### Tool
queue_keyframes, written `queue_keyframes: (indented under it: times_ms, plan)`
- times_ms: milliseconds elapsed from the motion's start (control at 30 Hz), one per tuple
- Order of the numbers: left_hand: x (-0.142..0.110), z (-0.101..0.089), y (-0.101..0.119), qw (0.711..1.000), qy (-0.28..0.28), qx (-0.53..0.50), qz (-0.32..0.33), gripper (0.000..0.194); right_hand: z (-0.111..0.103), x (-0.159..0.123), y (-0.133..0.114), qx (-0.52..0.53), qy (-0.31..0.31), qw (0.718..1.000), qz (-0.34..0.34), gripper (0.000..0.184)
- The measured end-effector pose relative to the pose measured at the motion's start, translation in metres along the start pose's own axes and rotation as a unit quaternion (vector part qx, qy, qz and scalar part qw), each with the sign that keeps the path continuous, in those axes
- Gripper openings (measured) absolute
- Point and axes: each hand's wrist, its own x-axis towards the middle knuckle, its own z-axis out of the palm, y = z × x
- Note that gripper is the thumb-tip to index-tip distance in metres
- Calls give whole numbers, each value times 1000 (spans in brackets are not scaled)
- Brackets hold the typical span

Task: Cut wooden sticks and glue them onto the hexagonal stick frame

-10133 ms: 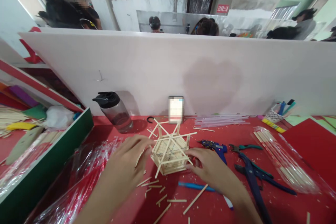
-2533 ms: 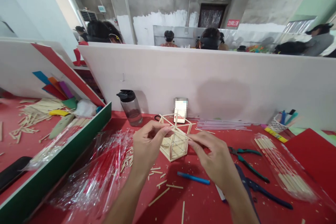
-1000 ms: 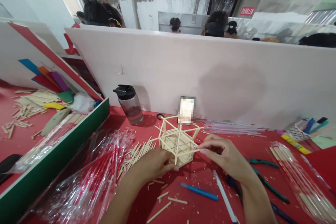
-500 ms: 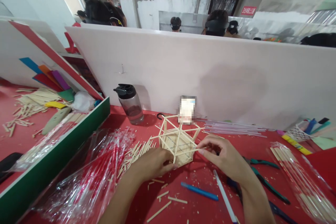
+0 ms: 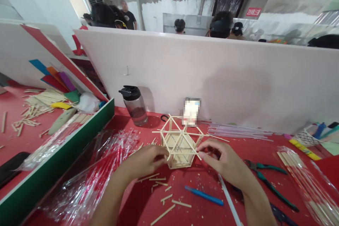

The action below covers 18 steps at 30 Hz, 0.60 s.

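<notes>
A six-sided frame of thin wooden sticks (image 5: 182,164) stands on the red table, its top sticks crossing at the middle like spokes and its floor made of sticks laid side by side. My left hand (image 5: 148,160) is at its front left corner, fingers bent around the corner, with the fingertips partly hidden. At the front right corner, my right hand (image 5: 222,157) pinches the end of a top stick between thumb and forefinger. Loose stick pieces (image 5: 162,213) lie in front of the frame, near a blue pen (image 5: 203,195) and a white pen (image 5: 229,201).
Green-handled pliers (image 5: 275,183) and bagged sticks (image 5: 304,183) lie at right. A water bottle (image 5: 135,107) and a blurred phone-like screen (image 5: 191,112) stand before the white partition (image 5: 169,67). Plastic wrapping (image 5: 92,180) lies at left beside a green-sided divider (image 5: 66,152). People sit beyond.
The stick frame has turned slightly, so its front top stick lies level between my hands. My left hand has shifted left along the frame; my right hand keeps its pinch. The view has moved a little.
</notes>
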Motion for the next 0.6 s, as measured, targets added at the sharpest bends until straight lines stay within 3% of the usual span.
queue_keyframes:
  times_ms: [167,400,600]
  plan:
    - [-6,-17,6,988,108,-107,-8,39,1,1,-2,8,-6,1000,-3,13]
    - [1,-10,13,966,124,-225,-7,35,2,2,2,0,-10,1000,2,17]
    - [4,-8,12,963,124,-239,-19,39,2,3,2,-2,-12,1000,9,17]
